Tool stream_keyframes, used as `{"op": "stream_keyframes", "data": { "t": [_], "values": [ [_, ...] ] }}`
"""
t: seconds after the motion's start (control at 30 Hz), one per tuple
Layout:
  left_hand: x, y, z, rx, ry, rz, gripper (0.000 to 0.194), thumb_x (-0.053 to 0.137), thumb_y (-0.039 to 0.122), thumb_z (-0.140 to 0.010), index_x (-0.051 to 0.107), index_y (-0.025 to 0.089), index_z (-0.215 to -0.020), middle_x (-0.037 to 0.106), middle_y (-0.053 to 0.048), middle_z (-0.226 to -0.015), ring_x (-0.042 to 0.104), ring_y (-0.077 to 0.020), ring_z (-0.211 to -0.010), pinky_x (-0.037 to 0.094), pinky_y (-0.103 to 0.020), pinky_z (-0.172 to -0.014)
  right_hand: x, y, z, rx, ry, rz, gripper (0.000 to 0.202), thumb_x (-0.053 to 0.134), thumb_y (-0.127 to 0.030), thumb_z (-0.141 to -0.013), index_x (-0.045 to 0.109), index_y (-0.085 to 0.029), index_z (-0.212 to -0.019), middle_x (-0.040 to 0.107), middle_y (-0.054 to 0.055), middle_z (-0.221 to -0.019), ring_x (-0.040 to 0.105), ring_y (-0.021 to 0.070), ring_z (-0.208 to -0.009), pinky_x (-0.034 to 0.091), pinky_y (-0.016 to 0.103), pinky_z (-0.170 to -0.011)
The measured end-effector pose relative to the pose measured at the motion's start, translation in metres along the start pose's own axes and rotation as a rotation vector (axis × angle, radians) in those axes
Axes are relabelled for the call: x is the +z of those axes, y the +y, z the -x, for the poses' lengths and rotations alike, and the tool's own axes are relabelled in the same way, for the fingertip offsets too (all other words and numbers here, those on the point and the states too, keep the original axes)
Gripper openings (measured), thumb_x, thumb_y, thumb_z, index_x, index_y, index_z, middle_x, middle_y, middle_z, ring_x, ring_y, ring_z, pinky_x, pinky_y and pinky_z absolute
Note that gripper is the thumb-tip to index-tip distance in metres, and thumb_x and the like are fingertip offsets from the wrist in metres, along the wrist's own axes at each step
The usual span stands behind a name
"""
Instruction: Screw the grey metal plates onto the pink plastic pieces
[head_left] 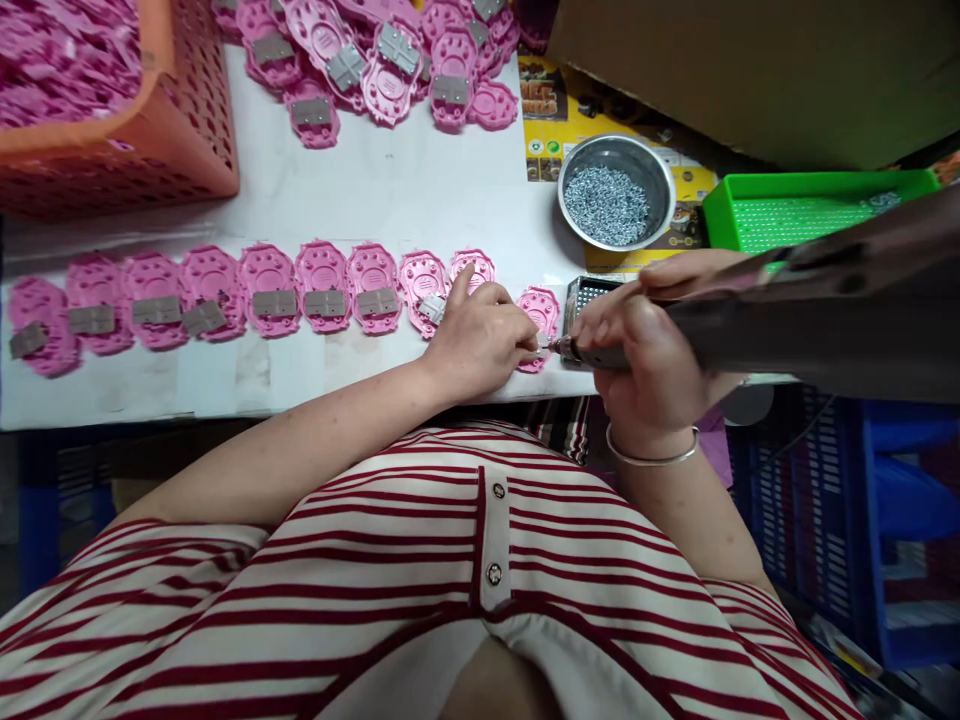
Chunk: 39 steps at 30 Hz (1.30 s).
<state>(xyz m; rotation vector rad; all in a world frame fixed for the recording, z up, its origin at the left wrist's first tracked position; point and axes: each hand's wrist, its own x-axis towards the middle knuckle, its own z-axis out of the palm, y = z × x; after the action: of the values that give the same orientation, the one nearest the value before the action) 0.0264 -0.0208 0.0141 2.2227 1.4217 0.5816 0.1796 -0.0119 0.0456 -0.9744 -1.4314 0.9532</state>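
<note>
My right hand [652, 350] is wrapped round a dark power screwdriver [810, 310], whose tip meets a small grey plate on the rightmost pink part [538, 305]. At that part's left side is my left hand [484, 335], thumb and fingertips pressed together at the plate's edge; anything between them is too small to make out. Left of it, a row of pink parts [268, 275] runs along the table, each with a grey metal plate [274, 303] where visible. The second part from the right is partly hidden under my left hand.
A steel bowl of screws [615, 205] stands beyond my right hand, beside a green tray [817, 185]. A small black tray [589, 292] lies close to the screwdriver. Loose pink parts [390, 85] are piled at the back, next to an orange basket [187, 130].
</note>
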Motion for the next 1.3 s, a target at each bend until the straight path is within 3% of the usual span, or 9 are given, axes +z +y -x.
{"op": "stream_keyframes", "data": {
  "t": [0.17, 0.27, 0.37, 0.47, 0.73, 0.93, 1.3],
  "values": [
    [0.000, -0.003, 0.002, 0.007, 0.051, 0.112, 0.007, 0.073, 0.021, -0.081, 0.075, 0.025, -0.076, 0.071, -0.001, -0.119, 0.054, -0.0251, -0.114, 0.022, -0.060, -0.115, 0.004, -0.027, -0.003, -0.197, 0.071, -0.205, 0.021, 0.072, -0.045, -0.079, 0.060, -0.032, -0.091, 0.045, -0.004, -0.057, 0.043, 0.0139, -0.043, 0.038, 0.035, -0.042],
    [0.000, -0.003, 0.004, 0.016, 0.083, 0.181, 0.005, 0.078, 0.021, -0.077, 0.075, 0.024, -0.076, 0.070, -0.001, -0.123, 0.055, -0.0243, -0.115, 0.031, -0.051, -0.110, 0.009, -0.028, -0.008, -0.390, 0.089, -0.327, 0.015, 0.073, -0.032, -0.081, 0.068, -0.030, -0.094, 0.041, -0.006, -0.054, 0.047, 0.0117, -0.040, 0.038, 0.029, -0.035],
    [0.001, -0.002, 0.004, 0.017, 0.097, 0.246, 0.008, 0.082, 0.022, -0.074, 0.074, 0.024, -0.076, 0.070, -0.002, -0.122, 0.057, -0.0234, -0.115, 0.035, -0.046, -0.107, 0.011, -0.025, -0.012, -0.512, 0.077, -0.358, 0.018, 0.073, -0.029, -0.080, 0.070, -0.029, -0.097, 0.037, -0.008, -0.051, 0.045, 0.0094, -0.037, 0.037, 0.025, -0.029],
    [0.001, -0.003, 0.005, 0.028, 0.105, 0.309, 0.011, 0.084, 0.025, -0.073, 0.074, 0.023, -0.076, 0.071, -0.003, -0.120, 0.059, -0.0224, -0.115, 0.037, -0.043, -0.106, 0.008, -0.029, -0.010, -0.459, 0.043, -0.305, 0.004, 0.068, -0.028, -0.084, 0.066, -0.028, -0.087, 0.040, -0.007, -0.053, 0.045, 0.0084, -0.040, 0.044, 0.024, -0.035],
    [-0.001, -0.002, 0.007, 0.061, 0.188, 0.294, 0.008, 0.082, 0.025, -0.075, 0.074, 0.023, -0.074, 0.071, -0.002, -0.120, 0.058, -0.0221, -0.113, 0.038, -0.041, -0.104, -0.003, -0.045, 0.000, -0.404, -0.001, -0.337, 0.008, 0.058, -0.019, -0.087, 0.064, -0.023, -0.084, 0.050, -0.005, -0.063, 0.050, 0.0079, -0.051, 0.053, 0.024, -0.054],
    [-0.002, -0.001, 0.008, 0.019, 0.182, 0.282, 0.007, 0.080, 0.023, -0.077, 0.074, 0.023, -0.074, 0.070, -0.002, -0.121, 0.057, -0.0223, -0.114, 0.038, -0.042, -0.106, -0.002, -0.051, 0.001, -0.359, 0.052, -0.345, 0.007, 0.057, -0.022, -0.086, 0.062, -0.025, -0.082, 0.043, -0.004, -0.060, 0.047, 0.0085, -0.051, 0.049, 0.026, -0.053],
    [-0.001, -0.001, 0.008, 0.082, 0.142, 0.350, 0.013, 0.084, 0.028, -0.073, 0.072, 0.023, -0.077, 0.068, -0.004, -0.127, 0.058, -0.0242, -0.119, 0.038, -0.045, -0.107, -0.001, -0.057, 0.002, -0.339, 0.040, -0.220, 0.012, 0.052, -0.020, -0.088, 0.054, -0.024, -0.077, 0.042, -0.005, -0.059, 0.045, 0.0068, -0.048, 0.051, 0.022, -0.052]
  ]
}}
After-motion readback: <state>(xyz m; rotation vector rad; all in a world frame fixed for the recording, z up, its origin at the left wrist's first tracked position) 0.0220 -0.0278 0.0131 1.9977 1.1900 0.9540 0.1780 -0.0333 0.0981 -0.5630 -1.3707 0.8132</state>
